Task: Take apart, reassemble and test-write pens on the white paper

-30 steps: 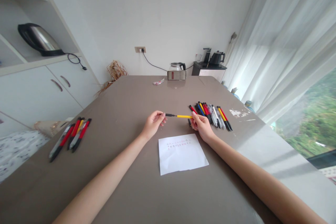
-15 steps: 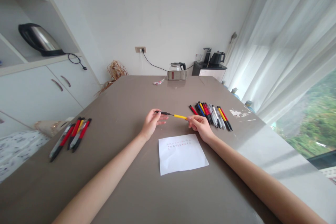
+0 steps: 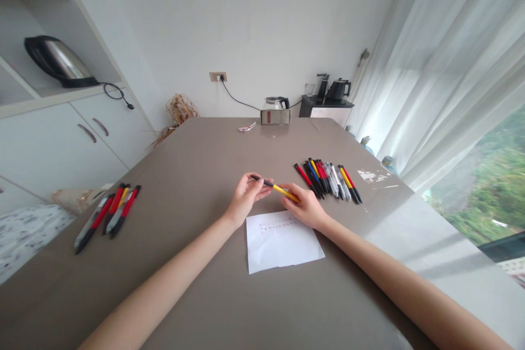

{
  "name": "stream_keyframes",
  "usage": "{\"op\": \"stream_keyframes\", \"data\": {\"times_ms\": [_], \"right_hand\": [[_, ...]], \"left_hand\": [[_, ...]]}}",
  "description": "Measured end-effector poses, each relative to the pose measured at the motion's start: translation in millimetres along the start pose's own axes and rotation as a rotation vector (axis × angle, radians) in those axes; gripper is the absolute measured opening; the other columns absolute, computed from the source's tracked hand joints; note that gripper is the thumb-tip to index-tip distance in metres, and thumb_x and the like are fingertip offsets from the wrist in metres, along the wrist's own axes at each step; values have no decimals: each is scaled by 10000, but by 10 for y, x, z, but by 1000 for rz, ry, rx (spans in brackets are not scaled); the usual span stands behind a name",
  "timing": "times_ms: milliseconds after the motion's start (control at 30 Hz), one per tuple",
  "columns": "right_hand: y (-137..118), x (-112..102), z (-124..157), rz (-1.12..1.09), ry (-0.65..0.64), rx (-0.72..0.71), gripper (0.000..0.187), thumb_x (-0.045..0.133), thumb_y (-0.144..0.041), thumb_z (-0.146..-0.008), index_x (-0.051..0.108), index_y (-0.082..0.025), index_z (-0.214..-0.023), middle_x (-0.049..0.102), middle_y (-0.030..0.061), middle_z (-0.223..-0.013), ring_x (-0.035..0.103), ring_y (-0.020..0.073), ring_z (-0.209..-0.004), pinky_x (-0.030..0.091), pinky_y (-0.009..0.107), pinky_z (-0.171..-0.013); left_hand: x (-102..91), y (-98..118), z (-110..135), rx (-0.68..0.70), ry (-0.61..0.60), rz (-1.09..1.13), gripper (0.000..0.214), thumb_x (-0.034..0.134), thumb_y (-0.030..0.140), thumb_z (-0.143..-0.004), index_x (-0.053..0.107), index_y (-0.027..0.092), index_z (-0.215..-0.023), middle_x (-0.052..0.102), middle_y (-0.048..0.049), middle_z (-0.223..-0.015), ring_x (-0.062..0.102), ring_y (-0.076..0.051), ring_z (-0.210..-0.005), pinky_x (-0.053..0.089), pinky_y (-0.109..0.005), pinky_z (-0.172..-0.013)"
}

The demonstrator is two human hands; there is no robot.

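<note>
A pen with a black half and a yellow half (image 3: 282, 191) is held between my hands above the table, its two halves meeting end to end. My left hand (image 3: 245, 197) pinches the black half near its tip. The fingers of my right hand (image 3: 307, 205) are closed round the far end of the yellow barrel. Just below the hands lies a sheet of white paper (image 3: 281, 251) with small rows of writing near its top; the right hand overlaps its upper right corner.
To the right lies a row of several pens (image 3: 328, 178) in red, blue, yellow, white and black. Several more pens (image 3: 117, 210) lie at the left on the brown table (image 3: 197, 301). A glass pot on a stand (image 3: 275, 115) is at the far edge.
The black and yellow halves, apart before with a thin refill showing between them, have come together. My hands have drawn closer, the right one moving left and down; the pen slants more.
</note>
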State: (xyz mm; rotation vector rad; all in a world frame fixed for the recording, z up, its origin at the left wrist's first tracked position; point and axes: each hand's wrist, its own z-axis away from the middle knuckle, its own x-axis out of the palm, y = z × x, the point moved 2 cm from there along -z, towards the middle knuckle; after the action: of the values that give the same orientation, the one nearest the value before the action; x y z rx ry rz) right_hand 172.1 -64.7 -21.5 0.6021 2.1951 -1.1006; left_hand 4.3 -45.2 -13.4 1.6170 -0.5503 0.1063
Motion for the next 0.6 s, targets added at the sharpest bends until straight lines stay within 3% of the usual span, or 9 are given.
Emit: {"op": "stream_keyframes", "data": {"times_ms": [133, 233, 433, 600], "right_hand": [[-27, 24, 25, 292, 96, -84, 294, 428, -327, -811, 532, -179, -1043, 590, 42, -731, 523, 128, -664, 357, 225, -602], [-11, 44, 31, 424, 121, -99, 285, 389, -301, -838, 530, -191, -1060, 580, 37, -684, 519, 128, -640, 341, 229, -599], [-55, 44, 25, 498, 67, -127, 321, 314, -218, -866, 458, -221, -1153, 576, 28, -722, 511, 126, -676, 329, 225, -608], [-83, 42, 23, 549, 63, -93, 260, 320, -219, -855, 527, -187, -1010, 557, 49, -784, 499, 130, -729, 315, 216, -580]], "left_hand": [[122, -35, 70, -23, -23, -21, 225, 560, 241, -734, 390, 169, -862, 625, -62, -915, 582, -168, -914, 400, -396, -889], [166, -35, 91, -34, -14, -18, 230, 571, 229, -724, 389, 164, -848, 625, -60, -900, 586, -165, -902, 400, -393, -891], [143, 1, 89, -22, 12, 4, 224, 568, 235, -727, 395, 169, -853, 619, -40, -881, 593, -151, -876, 404, -394, -888], [119, 4, 85, -17, -1, -11, 214, 557, 242, -737, 398, 174, -864, 622, -52, -918, 590, -152, -888, 399, -394, -890]]}}
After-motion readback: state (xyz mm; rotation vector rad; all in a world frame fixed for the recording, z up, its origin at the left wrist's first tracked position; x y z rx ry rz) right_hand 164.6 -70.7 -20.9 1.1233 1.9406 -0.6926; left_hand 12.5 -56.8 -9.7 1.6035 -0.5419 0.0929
